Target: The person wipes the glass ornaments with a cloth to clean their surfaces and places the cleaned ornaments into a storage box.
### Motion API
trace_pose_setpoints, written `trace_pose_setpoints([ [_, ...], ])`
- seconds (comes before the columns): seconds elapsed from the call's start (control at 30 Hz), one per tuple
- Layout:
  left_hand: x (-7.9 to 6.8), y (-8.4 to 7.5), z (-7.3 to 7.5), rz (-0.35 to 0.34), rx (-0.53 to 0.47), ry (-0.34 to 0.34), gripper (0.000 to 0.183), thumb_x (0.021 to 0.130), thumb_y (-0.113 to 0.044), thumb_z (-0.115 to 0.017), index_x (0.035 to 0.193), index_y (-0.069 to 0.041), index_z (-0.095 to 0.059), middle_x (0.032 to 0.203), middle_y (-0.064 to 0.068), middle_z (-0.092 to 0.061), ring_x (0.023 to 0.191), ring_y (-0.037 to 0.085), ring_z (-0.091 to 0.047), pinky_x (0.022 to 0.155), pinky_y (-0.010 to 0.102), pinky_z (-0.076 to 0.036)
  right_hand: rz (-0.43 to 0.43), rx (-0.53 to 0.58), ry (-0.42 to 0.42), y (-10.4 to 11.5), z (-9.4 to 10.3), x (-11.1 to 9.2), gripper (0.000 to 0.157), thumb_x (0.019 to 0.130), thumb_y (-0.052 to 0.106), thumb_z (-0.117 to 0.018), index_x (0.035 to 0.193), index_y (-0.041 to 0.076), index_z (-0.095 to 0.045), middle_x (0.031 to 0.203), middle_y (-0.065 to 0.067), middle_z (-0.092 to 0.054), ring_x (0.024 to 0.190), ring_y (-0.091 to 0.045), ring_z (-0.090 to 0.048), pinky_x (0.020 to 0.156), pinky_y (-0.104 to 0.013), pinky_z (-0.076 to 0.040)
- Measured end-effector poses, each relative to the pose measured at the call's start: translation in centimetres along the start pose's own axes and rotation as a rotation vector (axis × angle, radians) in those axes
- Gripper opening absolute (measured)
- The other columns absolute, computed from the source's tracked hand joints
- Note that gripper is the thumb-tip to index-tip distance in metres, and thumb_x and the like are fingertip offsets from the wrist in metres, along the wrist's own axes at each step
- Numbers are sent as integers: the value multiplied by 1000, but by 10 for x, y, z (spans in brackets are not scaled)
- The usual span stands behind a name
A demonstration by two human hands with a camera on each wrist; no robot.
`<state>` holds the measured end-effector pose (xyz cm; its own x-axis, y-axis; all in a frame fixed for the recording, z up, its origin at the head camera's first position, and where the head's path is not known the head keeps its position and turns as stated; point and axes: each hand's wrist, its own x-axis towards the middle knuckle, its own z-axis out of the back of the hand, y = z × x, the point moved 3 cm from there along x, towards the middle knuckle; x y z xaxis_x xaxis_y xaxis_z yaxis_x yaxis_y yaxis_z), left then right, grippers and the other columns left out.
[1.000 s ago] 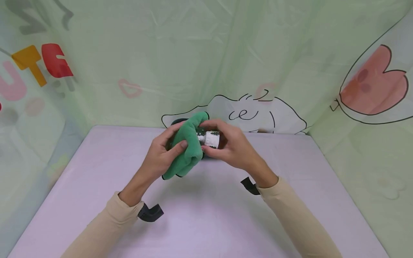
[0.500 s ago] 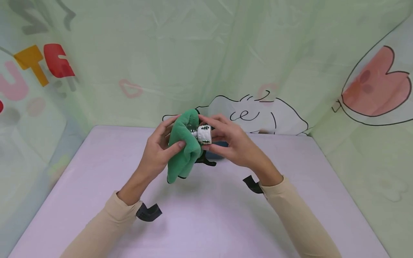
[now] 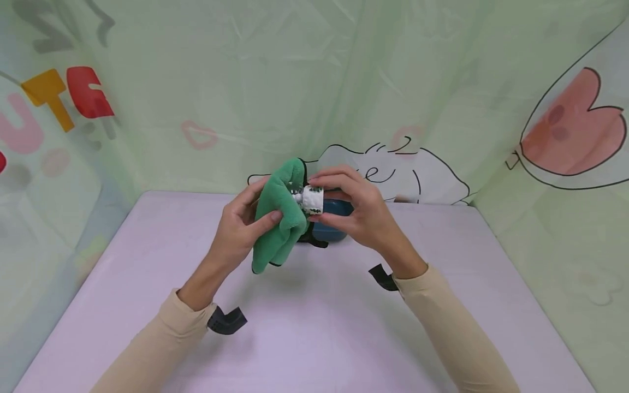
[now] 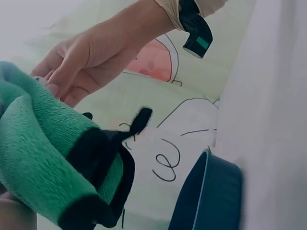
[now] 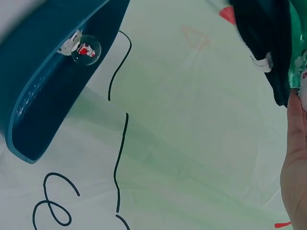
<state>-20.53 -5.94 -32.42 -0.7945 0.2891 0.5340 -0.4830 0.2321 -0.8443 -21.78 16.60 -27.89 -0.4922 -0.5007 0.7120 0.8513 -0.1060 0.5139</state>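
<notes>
A small snow globe with a white base [image 3: 313, 200] patterned with green trees lies sideways between my hands, above the table. A green plush cloth [image 3: 277, 224] with black edging wraps its clear ball, hiding most of it. My left hand [image 3: 235, 232] grips the cloth around the ball, thumb on the near side. On the other side, my right hand [image 3: 366, 210] holds the base between thumb and fingers. A black loop [image 4: 141, 120] hangs off the cloth in the left wrist view.
Behind the hands stands a blue basin [image 3: 331, 233], partly hidden by them. The right wrist view shows another snow globe [image 5: 86, 50] inside it. A printed curtain [image 3: 275, 82] rises along the back of the pale table [image 3: 314, 327].
The snow globe's base and the cloth have shifted slightly up and left. My right hand has moved a little right and up, its fingers changing position about the base; more of the basin shows.
</notes>
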Motion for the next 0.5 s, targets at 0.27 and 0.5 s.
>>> trace_pose_setpoints([
  [0.27, 0, -1, 1, -78, -2, 95, 67, 92, -8, -76, 151, -2, -45, 140, 8, -57, 120, 26, -59, 97, 33, -54, 7, 15, -3, 5, 2, 1, 61, 66, -14, -89, 122, -2, -68, 117, -12, -65, 108, -22, -64, 89, -34, -59],
  [0.5, 1, -1, 3, -103, 59, 70, 65, 90, -11, -78, 147, 2, -49, 137, 6, -60, 118, 25, -60, 97, 33, -55, -31, 31, 2, 5, 1, 2, 55, 68, -11, -89, 119, 0, -70, 110, -9, -67, 94, -18, -69, 81, -33, -61],
])
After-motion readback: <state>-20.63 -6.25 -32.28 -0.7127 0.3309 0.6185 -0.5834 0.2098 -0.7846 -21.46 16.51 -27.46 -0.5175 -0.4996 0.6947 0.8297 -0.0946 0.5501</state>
